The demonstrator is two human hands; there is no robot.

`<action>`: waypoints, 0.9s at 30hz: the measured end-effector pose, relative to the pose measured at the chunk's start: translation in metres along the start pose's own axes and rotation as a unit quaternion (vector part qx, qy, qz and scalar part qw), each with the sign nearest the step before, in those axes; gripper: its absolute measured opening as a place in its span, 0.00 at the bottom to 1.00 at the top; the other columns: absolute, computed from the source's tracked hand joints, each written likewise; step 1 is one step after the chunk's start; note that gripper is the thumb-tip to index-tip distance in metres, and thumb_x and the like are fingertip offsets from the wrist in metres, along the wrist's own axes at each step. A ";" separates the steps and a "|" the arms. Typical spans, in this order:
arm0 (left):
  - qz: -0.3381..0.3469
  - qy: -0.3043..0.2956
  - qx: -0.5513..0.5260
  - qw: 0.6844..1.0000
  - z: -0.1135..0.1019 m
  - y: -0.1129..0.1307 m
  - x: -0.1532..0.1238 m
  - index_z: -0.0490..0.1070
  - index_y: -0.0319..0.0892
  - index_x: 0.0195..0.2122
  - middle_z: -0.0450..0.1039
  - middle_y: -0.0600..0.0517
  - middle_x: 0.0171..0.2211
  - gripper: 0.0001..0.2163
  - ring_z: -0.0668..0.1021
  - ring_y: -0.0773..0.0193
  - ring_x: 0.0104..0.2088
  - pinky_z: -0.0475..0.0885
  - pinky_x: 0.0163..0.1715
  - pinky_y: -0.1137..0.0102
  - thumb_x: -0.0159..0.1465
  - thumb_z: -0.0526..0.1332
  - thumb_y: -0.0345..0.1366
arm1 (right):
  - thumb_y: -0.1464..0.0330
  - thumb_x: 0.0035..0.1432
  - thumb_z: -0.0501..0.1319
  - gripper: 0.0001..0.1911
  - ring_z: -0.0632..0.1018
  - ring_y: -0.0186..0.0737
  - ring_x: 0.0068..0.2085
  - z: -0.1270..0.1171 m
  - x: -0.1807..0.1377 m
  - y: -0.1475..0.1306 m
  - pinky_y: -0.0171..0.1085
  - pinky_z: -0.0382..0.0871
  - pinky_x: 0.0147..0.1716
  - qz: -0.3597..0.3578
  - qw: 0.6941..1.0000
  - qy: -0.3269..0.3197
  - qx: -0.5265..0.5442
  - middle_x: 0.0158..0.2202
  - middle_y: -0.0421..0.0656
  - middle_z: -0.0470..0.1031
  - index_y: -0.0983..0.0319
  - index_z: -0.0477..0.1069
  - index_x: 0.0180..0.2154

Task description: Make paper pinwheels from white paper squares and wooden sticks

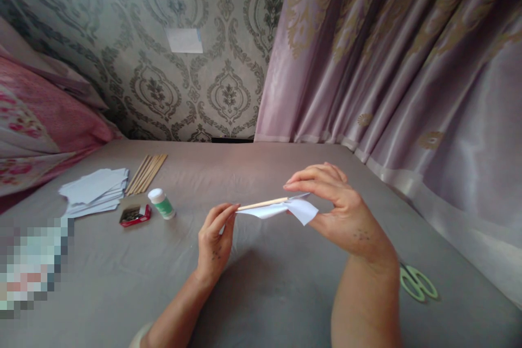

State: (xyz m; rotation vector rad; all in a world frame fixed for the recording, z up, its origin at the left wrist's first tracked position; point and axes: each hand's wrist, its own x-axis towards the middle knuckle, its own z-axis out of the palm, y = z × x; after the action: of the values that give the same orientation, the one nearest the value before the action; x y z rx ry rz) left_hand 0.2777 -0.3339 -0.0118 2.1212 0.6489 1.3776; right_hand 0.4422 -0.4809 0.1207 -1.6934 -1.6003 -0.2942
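The right wrist (377, 262) hides the tips of the scissors (416, 283). I can't make out what the red box (137, 221) holds.

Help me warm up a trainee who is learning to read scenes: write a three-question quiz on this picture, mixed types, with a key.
1. True or false: the green-handled scissors lie beside the right forearm.
2. Multiple choice: what stands beside the open red box?
A) the curtain
B) the white-capped container
C) the scissors
3. Short answer: white paper is up against a thin stick; which hand pinches the end of that stick farther from the scissors?

Key:
1. True
2. B
3. The left hand
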 end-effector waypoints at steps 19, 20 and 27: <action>-0.002 0.025 0.007 1.000 -0.001 0.000 0.002 0.76 0.43 0.39 0.75 0.48 0.37 0.11 0.77 0.65 0.38 0.72 0.40 0.72 0.65 0.55 0.38 | 0.72 0.54 0.61 0.15 0.73 0.45 0.46 -0.005 -0.005 -0.018 0.57 0.40 0.60 -0.042 0.991 0.035 -0.125 0.38 0.37 0.78 0.47 0.74 0.42; -0.003 0.026 0.006 1.000 -0.001 0.000 0.002 0.76 0.43 0.39 0.75 0.48 0.37 0.10 0.77 0.65 0.38 0.72 0.40 0.72 0.65 0.56 0.37 | 0.72 0.54 0.61 0.15 0.73 0.46 0.46 -0.005 -0.005 -0.018 0.57 0.40 0.60 -0.043 0.990 0.036 -0.128 0.38 0.37 0.78 0.47 0.74 0.42; 0.002 0.027 0.002 1.000 0.001 -0.007 0.000 0.76 0.43 0.40 0.75 0.48 0.38 0.09 0.76 0.65 0.38 0.71 0.40 0.71 0.64 0.57 0.35 | 0.71 0.54 0.61 0.14 0.72 0.45 0.46 -0.001 -0.005 -0.015 0.56 0.40 0.60 -0.035 0.988 0.037 -0.146 0.39 0.38 0.78 0.50 0.73 0.43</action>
State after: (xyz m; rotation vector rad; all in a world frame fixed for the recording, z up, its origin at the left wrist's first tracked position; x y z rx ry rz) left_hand 0.2783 -0.3290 -0.0166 2.0955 0.6700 1.4399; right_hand 0.4276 -0.4865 0.1232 -1.8218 -1.6246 -0.6467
